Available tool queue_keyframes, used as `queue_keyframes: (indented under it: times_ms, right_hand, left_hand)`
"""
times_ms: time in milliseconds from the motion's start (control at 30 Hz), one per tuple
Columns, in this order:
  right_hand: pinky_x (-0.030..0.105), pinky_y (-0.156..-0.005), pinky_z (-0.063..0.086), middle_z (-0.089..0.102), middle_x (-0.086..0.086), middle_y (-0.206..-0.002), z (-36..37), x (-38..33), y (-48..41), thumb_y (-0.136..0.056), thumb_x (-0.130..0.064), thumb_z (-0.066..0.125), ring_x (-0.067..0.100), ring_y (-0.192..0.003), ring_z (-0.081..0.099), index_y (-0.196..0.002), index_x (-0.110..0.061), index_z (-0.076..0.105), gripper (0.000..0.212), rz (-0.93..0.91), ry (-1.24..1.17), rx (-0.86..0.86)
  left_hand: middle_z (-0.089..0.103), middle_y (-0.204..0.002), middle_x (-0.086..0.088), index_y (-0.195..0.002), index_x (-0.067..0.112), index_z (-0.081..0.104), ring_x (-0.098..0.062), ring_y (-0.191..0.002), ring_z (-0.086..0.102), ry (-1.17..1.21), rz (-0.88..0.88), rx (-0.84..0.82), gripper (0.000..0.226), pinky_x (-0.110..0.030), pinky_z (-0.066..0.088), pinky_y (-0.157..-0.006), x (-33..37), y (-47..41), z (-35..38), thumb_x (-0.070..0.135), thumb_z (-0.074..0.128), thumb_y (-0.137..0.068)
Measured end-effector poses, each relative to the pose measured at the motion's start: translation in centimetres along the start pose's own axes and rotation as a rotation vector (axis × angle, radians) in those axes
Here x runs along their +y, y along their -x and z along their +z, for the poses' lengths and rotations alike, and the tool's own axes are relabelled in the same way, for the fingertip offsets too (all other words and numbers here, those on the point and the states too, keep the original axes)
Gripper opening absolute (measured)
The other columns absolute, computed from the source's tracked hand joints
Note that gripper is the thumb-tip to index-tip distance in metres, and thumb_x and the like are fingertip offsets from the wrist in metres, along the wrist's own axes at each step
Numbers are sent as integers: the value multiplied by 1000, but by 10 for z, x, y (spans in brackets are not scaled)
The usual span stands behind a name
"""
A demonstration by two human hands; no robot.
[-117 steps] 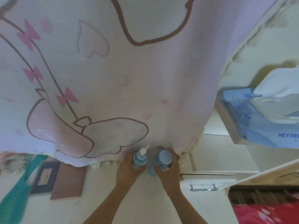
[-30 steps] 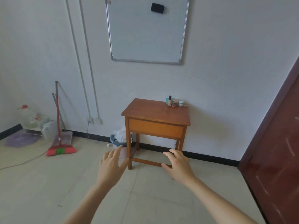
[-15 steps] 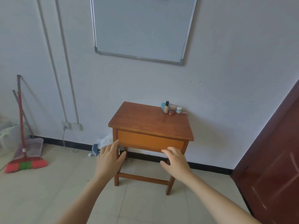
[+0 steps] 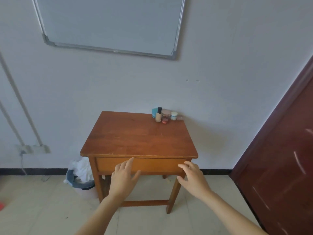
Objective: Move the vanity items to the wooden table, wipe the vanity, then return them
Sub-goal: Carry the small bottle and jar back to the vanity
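— Largest in shot?
— White wall (image 4: 220,73), with a whiteboard (image 4: 110,22) hung high and centre. Dark red door (image 4: 279,167) down the right edge. Pale floor tiles (image 4: 33,209) below.

— Under the board?
— Wooden table (image 4: 138,138), pushed against the wall, drawer front facing the camera. Waste bin (image 4: 79,178) stuffed with white bags just beside its left legs. Twin pipes (image 4: 22,107) running down to a wall socket (image 4: 32,149) at far left.

— Hands?
— Both bare, both holding nothing. Left hand (image 4: 124,179) spread wide, fingers straight, raised in front of the drawer. Right hand (image 4: 194,181) also spread, fingers loosely bent, in front of the table's right front leg. Cannot tell whether either is touching the wood.

— Vanity items (image 4: 165,116)?
— Clustered at the table's far right corner, near the wall and well apart from both hands. Teal jar (image 4: 154,112) at the left of the group. Foundation bottle (image 4: 158,114) with a black cap, upright, just in front of it. Round pink compact (image 4: 166,113) beside that. Small red pot (image 4: 164,120) nearest the camera. White-lidded blue jar (image 4: 174,115), then a small dusky-pink case (image 4: 179,118) at the right end.
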State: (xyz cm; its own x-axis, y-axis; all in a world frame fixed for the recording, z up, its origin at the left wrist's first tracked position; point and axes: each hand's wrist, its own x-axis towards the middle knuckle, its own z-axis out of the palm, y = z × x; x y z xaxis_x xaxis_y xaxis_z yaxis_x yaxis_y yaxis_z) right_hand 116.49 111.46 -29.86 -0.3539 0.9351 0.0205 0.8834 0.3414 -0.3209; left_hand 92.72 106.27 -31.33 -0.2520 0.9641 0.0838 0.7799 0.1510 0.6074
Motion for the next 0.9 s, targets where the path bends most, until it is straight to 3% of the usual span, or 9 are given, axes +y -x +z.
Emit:
queue_keyframes:
  times_ms: [200,400,633,900]
  right_hand:
    - [24,-108,27,33,-3,-143,-8,66,-94,-94,-35,47,13,-133,28,-136,-20,39,45,32,-39,25]
    - [26,-109,29,36,-3,-142,-8,95,-182,-93,-35,47,13,-133,30,-135,-20,40,45,-21,-78,-18]
    - [27,-108,31,39,-3,-141,20,112,-257,-93,-35,48,14,-131,32,-135,-22,40,44,-2,-130,-110]
    - [27,-106,30,36,-2,-142,41,108,-339,-93,-32,47,14,-130,32,-138,-23,34,47,71,-146,-151]
  left_hand:
    - [32,-147,2,-144,24,22,-19,-136,23,-35,8,-33,56,-36,27,-108,34,-104,40,42,41,-93]
    - [35,-146,0,-143,22,25,-20,-136,25,2,-110,-10,55,-36,28,-107,54,-178,68,39,42,-94]
    - [35,-146,0,-143,23,25,-19,-134,28,4,-237,-106,56,-37,31,-109,39,-229,107,39,44,-93]
    - [37,-144,-1,-142,22,27,-21,-132,31,70,-224,-121,55,-35,32,-106,27,-341,123,35,47,-92]
